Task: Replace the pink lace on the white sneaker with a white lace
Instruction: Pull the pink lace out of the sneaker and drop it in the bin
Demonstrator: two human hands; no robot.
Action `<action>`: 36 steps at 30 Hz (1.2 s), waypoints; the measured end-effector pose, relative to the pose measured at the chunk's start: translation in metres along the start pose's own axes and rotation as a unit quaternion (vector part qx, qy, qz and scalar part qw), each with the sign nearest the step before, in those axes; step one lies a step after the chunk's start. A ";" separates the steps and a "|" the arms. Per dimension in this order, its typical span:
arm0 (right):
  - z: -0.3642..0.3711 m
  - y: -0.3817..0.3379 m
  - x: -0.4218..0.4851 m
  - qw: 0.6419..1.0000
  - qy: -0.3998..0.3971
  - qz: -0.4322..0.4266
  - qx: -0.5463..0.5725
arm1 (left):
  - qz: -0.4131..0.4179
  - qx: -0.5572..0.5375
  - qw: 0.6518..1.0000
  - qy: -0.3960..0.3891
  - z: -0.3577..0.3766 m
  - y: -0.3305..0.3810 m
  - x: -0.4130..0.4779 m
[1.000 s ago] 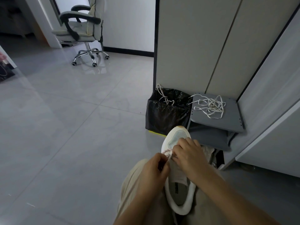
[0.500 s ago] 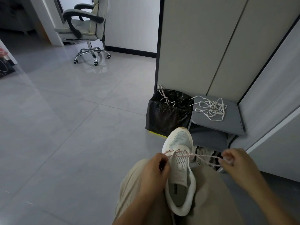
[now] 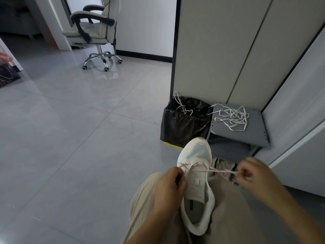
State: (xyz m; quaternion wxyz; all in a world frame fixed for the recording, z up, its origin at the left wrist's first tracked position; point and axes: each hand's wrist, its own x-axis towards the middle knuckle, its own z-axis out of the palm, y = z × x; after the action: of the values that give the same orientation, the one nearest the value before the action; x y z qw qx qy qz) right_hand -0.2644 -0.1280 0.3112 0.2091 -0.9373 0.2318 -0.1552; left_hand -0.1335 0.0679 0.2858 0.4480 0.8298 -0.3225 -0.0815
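A white sneaker [image 3: 197,175] lies on my lap, toe pointing away from me. A pink lace [image 3: 218,170] runs across its front eyelets and stretches out to the right. My left hand [image 3: 169,186] grips the sneaker's left side, where the lace's left end sits. My right hand [image 3: 253,173] pinches the lace's right end, pulled taut away from the shoe. A tangled white lace [image 3: 232,118] lies on a grey stool [image 3: 246,136] ahead.
A black bin bag [image 3: 184,124] with another lace draped on its rim stands left of the stool. Pale cabinet panels [image 3: 219,50] rise behind. An office chair [image 3: 95,30] stands far left on the tiled floor. Another shoe [image 3: 223,167] lies under the stool.
My right hand left the sneaker's eyelets and drew the pink lace out to the right, then eased slightly back toward the shoe. My left hand has kept its grip.
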 end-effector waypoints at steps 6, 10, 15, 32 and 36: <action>0.013 0.017 -0.008 0.989 0.039 0.125 -0.066 | 0.011 0.014 1.000 -0.009 -0.001 0.003 -0.001; 0.045 -0.038 0.010 0.979 0.121 -0.060 -0.150 | 0.013 0.004 1.000 -0.004 -0.001 0.006 -0.002; 0.075 -0.067 0.025 0.969 0.037 -0.132 -0.204 | 0.010 -0.005 1.000 0.003 0.001 0.005 -0.004; 0.054 -0.070 0.029 0.960 -0.064 -0.132 -0.237 | -0.009 -0.045 0.999 -0.001 0.006 0.004 -0.006; 0.046 -0.057 0.025 0.989 -0.105 -0.063 -0.079 | 0.008 -0.038 0.999 0.002 0.003 -0.001 -0.003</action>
State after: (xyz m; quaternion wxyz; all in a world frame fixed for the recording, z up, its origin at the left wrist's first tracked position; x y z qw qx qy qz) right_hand -0.2044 -0.0801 0.3028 0.1476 -0.9746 0.1609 -0.0497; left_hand -0.1370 0.0678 0.2831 0.4807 0.8096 -0.3250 -0.0885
